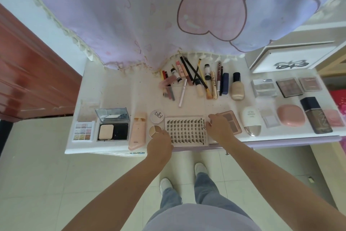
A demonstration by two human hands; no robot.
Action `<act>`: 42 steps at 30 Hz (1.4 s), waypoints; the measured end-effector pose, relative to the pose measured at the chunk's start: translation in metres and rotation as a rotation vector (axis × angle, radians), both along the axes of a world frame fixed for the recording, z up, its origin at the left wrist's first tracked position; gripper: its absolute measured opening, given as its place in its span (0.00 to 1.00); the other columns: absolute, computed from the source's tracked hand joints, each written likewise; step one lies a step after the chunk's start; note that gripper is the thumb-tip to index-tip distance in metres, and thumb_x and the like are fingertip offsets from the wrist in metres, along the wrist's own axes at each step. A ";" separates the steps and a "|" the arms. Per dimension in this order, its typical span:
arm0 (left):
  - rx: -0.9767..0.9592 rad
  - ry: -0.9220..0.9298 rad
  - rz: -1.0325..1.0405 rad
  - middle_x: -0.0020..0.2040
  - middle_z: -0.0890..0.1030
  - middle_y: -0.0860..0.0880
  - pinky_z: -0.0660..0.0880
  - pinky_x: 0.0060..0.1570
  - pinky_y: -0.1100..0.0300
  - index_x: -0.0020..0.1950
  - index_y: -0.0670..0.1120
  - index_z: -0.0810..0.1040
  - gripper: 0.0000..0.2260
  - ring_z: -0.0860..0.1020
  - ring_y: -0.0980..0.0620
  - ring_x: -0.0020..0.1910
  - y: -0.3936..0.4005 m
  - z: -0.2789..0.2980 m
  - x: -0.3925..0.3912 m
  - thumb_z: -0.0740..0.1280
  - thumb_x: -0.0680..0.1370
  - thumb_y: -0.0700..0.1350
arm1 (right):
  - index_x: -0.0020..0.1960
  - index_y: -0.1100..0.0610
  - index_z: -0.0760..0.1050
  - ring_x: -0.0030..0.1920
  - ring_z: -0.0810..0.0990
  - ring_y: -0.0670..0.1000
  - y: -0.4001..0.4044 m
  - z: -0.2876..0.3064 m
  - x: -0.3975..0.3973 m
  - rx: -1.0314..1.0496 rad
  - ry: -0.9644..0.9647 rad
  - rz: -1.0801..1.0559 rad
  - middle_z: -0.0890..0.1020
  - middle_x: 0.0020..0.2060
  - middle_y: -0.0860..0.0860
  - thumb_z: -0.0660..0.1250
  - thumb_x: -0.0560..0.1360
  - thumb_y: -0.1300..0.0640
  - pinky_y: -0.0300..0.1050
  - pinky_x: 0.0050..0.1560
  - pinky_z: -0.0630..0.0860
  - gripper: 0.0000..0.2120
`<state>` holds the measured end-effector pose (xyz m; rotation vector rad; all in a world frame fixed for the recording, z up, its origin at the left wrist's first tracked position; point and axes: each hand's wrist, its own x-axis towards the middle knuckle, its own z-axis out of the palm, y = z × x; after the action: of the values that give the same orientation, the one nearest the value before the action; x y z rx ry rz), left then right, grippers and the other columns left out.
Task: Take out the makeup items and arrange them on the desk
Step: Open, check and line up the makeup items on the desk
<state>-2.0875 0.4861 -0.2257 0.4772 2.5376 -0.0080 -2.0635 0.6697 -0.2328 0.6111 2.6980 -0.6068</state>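
- At the bench's (112, 90) front edge, between my two hands, lies the lash tray (186, 130), flat, with its printed strip to the right.
- My left hand (159, 145) sits at the tray's left side, fingers curled at its edge, beside the small round concealer pot (155, 130); I judge it grips the tray, though the fingertips are hidden under the knuckles.
- My right hand (220, 127) holds the tray's right side, fingers (211, 118) bent over the top corner, partly covering the brown palette (231, 123).
- The step in hand, as I read it, is squaring the tray into the front row.
- To do it well I'd keep the tray flat and slide rather than lift, so nothing shifts inside.
- I'd line its front edge with the pink tube (137, 132) on the left and the palette on the right, leaving a gap each side.
- I'd mind the left knuckles: the pot and its lid (156, 116) are just beside them and would skid easily.
- Behind the tray stands the clear organiser (185, 97) of pencils, near enough to knock.
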 end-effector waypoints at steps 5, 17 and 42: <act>0.035 0.048 -0.033 0.65 0.66 0.42 0.75 0.49 0.57 0.64 0.41 0.64 0.17 0.76 0.46 0.55 -0.003 0.006 -0.002 0.59 0.79 0.47 | 0.44 0.63 0.78 0.43 0.80 0.64 0.039 -0.012 0.020 0.019 0.045 0.199 0.81 0.39 0.59 0.55 0.65 0.60 0.53 0.43 0.77 0.16; 0.072 -0.098 -0.001 0.69 0.62 0.39 0.73 0.56 0.56 0.75 0.40 0.44 0.39 0.74 0.44 0.59 -0.006 -0.005 0.019 0.68 0.75 0.45 | 0.62 0.66 0.71 0.62 0.70 0.66 0.018 -0.011 0.030 0.045 0.070 0.427 0.76 0.57 0.63 0.69 0.63 0.66 0.63 0.59 0.71 0.27; 0.491 -0.237 0.319 0.62 0.73 0.43 0.71 0.58 0.60 0.72 0.41 0.60 0.26 0.75 0.46 0.58 -0.013 0.015 0.000 0.64 0.75 0.37 | 0.58 0.63 0.74 0.37 0.70 0.47 0.026 0.027 -0.071 -0.552 0.284 -0.352 0.74 0.45 0.53 0.58 0.76 0.65 0.32 0.36 0.65 0.12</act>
<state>-2.0873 0.4735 -0.2110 0.2298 2.3388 0.7557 -2.1343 0.6958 -0.2062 0.8945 2.4876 -1.5647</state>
